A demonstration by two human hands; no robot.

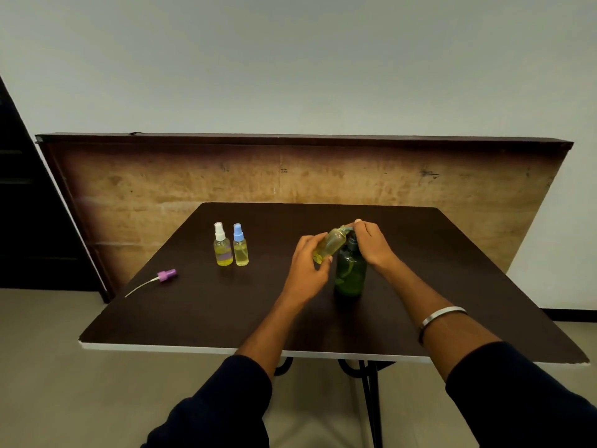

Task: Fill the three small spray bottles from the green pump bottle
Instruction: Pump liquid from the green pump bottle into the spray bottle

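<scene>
Tilting open spray bottle [330, 245] gripped in left hand [307, 266]; right hand [371, 242] — fingers curled — pressing green pump bottle [350, 273].

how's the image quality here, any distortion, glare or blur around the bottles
Head view: wide-angle bending bows the table edges and the board behind it; lighting is dim and even, shadows soft; no strong glare, just a faint sheen on the green pump bottle; the tilted small bottle in the left hand looks soft, while the two standing spray bottles read fairly sharp.

Single head-worn wide-angle view, looking forward and down from above the near edge of the dark brown square table [206, 321]. Both forearms enter from below; the pale wall fills the upper frame.
</scene>
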